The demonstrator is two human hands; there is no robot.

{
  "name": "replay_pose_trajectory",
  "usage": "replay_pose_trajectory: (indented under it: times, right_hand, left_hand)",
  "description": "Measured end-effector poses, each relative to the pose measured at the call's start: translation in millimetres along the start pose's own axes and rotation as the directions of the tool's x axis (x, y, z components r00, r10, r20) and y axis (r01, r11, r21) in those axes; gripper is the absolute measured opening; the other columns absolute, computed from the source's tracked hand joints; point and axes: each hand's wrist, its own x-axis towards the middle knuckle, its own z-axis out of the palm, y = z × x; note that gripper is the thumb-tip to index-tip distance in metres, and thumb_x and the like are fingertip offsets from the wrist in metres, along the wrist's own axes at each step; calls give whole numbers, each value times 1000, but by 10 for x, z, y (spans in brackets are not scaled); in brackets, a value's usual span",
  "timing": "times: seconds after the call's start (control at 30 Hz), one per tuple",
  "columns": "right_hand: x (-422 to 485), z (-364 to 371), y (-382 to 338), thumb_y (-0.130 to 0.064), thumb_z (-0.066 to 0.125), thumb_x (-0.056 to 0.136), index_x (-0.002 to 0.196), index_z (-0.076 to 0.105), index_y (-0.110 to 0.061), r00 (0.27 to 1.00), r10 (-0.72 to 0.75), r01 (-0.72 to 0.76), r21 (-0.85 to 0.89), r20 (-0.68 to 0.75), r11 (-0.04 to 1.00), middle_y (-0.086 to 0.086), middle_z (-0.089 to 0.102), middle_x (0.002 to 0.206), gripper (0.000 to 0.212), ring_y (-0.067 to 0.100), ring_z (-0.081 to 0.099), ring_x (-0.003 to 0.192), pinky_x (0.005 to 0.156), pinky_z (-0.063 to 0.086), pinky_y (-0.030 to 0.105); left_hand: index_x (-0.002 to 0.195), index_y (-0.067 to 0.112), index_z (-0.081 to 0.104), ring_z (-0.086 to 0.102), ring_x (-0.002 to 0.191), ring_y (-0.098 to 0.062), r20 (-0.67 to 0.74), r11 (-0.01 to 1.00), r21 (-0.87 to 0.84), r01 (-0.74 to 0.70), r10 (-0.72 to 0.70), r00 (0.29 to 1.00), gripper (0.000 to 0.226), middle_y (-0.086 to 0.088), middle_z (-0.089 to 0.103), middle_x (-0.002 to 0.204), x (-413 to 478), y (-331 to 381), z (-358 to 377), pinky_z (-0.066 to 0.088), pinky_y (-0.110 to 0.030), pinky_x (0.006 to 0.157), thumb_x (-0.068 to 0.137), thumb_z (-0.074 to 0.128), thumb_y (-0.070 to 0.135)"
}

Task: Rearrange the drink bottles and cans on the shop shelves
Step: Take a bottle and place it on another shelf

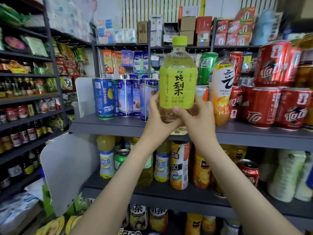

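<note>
Head view: both forearms are raised forward and upward toward the top grey shelf [110, 124]. A green-labelled pear drink bottle [177, 78] is held upright at its clear base, the left hand [156, 116] and right hand [194, 119] curled round it from either side. It is held over the shelf's front edge, between blue cans [104, 99] and an orange drink bottle [221, 92].

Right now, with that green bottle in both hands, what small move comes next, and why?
Probably set the green bottle down on the upper shelf: the left hand and right hand hold its base at the gap between the blue cans and the orange bottle.
</note>
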Motion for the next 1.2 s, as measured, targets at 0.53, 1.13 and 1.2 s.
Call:
replay_pose_trajectory:
  times: [0.53,1.13,1.2]
  right_hand:
    - [-730,-1688,-77,-37,76,70,99,68,-29,920,198,-257,138,339,957,-12,74,96,32,6,68,92,81,55,32]
    - [-2456,-6020,1642,-48,64,75,134,49,-20,558,751,-787,-61,352,614,-3,62,126,67,13,62,111,90,54,35]
    - [-2649,-6374,1930,-46,66,79,140,43,-18,516,785,-834,-8,342,551,-1,59,131,70,14,59,116,95,52,37]
  left_hand:
    - [134,54,22,51,123,-13,118,998,-68,-7,15,993,112,6,44,135,-913,635,907,48,-43,97,43,88,52]
    - [131,20,47,66,103,-17,761,612,-195,766,-398,512,86,4,70,111,-3011,1407,4746,51,-37,87,55,85,16]
    - [130,21,47,67,100,-16,779,593,-157,790,-417,468,88,3,70,109,-3144,1453,5124,51,-38,87,53,88,12]
